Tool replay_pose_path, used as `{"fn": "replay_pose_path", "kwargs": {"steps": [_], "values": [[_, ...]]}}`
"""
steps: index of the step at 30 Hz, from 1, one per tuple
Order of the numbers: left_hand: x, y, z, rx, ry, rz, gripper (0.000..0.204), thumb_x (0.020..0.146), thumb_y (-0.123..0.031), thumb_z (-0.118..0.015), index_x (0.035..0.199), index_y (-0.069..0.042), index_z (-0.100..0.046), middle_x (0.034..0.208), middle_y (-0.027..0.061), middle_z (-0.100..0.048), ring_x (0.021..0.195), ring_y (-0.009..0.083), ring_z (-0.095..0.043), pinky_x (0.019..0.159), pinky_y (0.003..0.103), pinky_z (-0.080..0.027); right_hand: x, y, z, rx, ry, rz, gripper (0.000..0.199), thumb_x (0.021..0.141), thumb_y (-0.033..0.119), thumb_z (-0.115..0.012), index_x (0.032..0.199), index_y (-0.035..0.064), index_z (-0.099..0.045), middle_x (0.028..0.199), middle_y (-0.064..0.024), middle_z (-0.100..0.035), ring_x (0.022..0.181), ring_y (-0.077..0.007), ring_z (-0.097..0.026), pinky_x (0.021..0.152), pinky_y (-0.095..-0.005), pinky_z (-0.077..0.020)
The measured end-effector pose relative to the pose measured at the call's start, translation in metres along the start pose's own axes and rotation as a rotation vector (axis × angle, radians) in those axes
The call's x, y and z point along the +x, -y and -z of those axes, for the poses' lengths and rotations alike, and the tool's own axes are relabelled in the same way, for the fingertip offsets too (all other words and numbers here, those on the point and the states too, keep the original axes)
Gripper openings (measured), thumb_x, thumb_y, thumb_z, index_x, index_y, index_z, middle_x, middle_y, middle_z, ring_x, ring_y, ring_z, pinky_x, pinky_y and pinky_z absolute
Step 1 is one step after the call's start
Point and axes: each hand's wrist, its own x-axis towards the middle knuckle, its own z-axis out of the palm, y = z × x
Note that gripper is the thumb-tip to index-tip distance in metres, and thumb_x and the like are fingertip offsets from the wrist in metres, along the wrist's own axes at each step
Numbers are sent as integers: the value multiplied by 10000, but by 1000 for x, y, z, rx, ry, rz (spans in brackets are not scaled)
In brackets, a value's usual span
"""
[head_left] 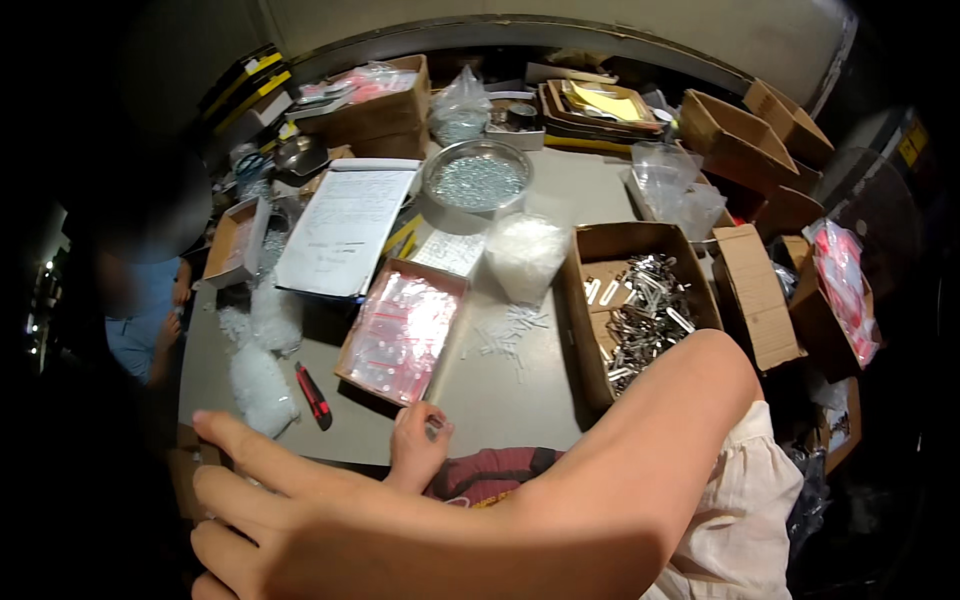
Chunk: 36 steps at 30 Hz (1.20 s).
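Observation:
My right forearm stretches across the front of the view from the right, very close. At its end my right hand (270, 490) points left with its fingers apart, and no object shows in it. Behind that arm my left hand (418, 445) is closed at the table's front edge, the fingers curled round a small shiny metal piece (434, 428). It is just in front of a shallow cardboard box (352, 377) with small clear plastic bags (405, 335) in it. A red and black utility knife (313, 396) lies to the left. My right arm hides the left forearm.
A cardboard box (577, 330) of loose metal parts stands on the right. Farther back are a clear bag of white pieces (525, 258), a round metal bowl (430, 190) of small parts and a clipboard with paper (345, 225). Another person (145, 310) is at far left.

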Motion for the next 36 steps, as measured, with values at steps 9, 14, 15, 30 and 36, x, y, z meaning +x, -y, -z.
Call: {"fn": "replay_pose_path", "kwargs": {"steps": [9,14,15,30,36], "values": [[34,-12,9,-191,146,-20,202,785,-87,-779,928,-44,-643,850,94,-686,842,255,-673,778,362,-519,52,95,135,-633,373,-732,340,784,195,-679,1030,-38,-703,1053,-149,-708,1074,-308,-652,1143,-529,-285],[49,-47,86,-316,-200,-3,163,842,-42,-729,965,-20,-625,888,31,-656,861,111,-607,796,279,-492,-87,37,198,-1029,57,-1036,327,857,140,-658,1152,-1,-647,1086,-143,-670,1027,-241,-644,943,-359,-498],[54,-49,85,-304,-214,-41,163,846,-41,-728,967,-19,-622,888,29,-653,863,113,-606,800,278,-492,-113,35,209,-1212,227,-1144,399,852,122,-709,1216,-4,-604,1148,-151,-635,1037,-253,-636,906,-367,-513],[25,-22,-38,-191,180,-9,187,830,-107,-741,952,-52,-610,893,120,-682,881,312,-659,788,406,-509,-284,-13,267,-1748,425,-1314,385,894,340,-706,992,-1,-556,903,-207,-666,806,-408,-681,678,-495,-545],[23,-10,-43,-195,183,4,267,822,-180,-749,998,-24,-624,923,199,-664,869,402,-647,750,448,-514,-290,0,272,-1768,609,-1262,262,869,243,-688,949,12,-594,900,-187,-659,790,-381,-681,664,-470,-553]]}}
